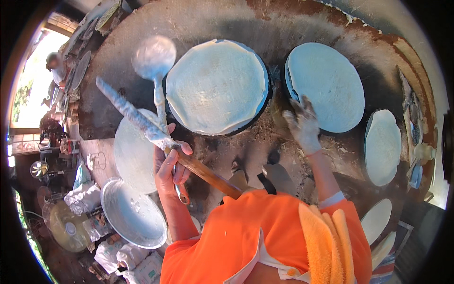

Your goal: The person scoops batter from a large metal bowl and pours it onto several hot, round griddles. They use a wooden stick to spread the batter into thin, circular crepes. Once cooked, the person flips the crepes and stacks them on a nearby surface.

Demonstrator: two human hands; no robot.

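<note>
My left hand [172, 165] is closed round two tools: a long-handled ladle [153, 57], its round bowl coated white, and a long batter-coated stick with a bare wooden handle [208, 175]. My right hand [303, 125], in a pale glove, has its fingers apart at the left edge of the right-hand griddle, by the rim of a thin white crepe sheet [326, 87]. Whether the fingertips pinch that rim cannot be told. Between my hands and farther off, another white sheet [217, 87] covers the middle griddle, its edge slightly folded in places.
Left of me are a pale round disc [135, 156] and a metal basin [135, 213] with white residue. More pale rounds [383, 147] stand at the right. White sacks [85, 198] and a fan [70, 228] are on the left floor. A person [57, 71] is far left.
</note>
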